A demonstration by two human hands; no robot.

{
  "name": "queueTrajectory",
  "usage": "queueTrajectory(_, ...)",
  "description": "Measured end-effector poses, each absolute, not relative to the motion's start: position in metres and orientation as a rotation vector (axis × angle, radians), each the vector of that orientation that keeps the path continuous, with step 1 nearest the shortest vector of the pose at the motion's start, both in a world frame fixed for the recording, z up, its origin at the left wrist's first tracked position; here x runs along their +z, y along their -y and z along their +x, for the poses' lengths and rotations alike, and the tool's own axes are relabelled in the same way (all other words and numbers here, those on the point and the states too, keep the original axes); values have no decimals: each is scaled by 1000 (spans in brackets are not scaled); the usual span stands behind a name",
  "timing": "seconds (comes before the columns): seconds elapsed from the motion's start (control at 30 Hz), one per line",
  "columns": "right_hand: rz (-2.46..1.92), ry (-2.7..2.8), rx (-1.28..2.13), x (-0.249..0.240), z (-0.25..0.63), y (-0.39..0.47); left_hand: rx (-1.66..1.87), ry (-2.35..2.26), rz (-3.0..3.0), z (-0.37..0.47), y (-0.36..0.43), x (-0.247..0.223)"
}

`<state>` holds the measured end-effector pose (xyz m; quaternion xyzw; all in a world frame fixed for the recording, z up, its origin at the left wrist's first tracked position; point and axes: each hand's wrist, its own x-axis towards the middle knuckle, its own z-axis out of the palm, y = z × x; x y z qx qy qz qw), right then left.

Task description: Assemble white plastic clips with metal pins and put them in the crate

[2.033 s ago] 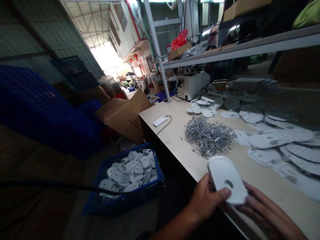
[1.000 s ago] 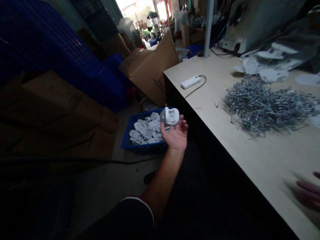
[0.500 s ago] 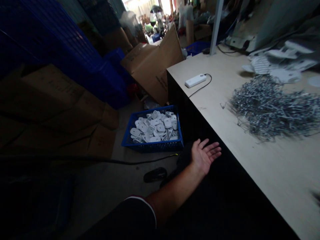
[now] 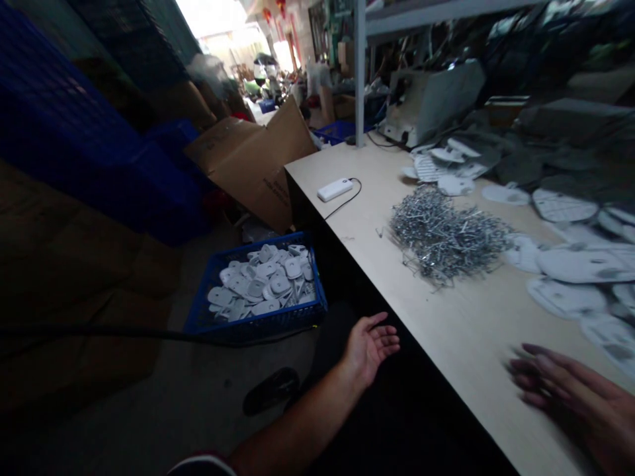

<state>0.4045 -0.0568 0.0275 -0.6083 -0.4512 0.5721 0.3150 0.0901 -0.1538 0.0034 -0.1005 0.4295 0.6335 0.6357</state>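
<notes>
My left hand (image 4: 372,347) is held palm up beside the table edge, its fingers apart and slightly curled, with nothing in it. Over the near part of the table (image 4: 426,330) is my right hand (image 4: 570,390), blurred, its fingers curled towards the thumb; whether something small is between them cannot be made out. A tangled pile of thin metal wire pieces (image 4: 446,231) lies ahead of my hands on the tabletop. White plastic parts (image 4: 585,263) are spread along the table's right side. On the floor, a blue basket (image 4: 258,325) holds many similar white pieces (image 4: 280,284).
A white power bank (image 4: 335,190) with a black cable lies near the table's far corner. Behind the basket is an open cardboard box (image 4: 262,165). Blue crates (image 4: 99,132) are stacked at the left, and a grey metal post (image 4: 360,79) rises from the table.
The view has swung to the right, so the table and basket appear further left. My right hand has come into view over the table. My left hand is still open, its fingers slightly more curled.
</notes>
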Motion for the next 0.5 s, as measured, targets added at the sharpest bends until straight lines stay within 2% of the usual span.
queueTrajectory(0.07,-1620,1013,1602,33,399,58,1407,-1000,-215,94,154,6)
queueTrajectory(0.2,-1551,1021,1607,39,387,62,1353,-1030,-173,99,153,10)
queueTrajectory(0.5,-1625,1235,1317,20,375,77,1328,-1083,-101,100,142,27)
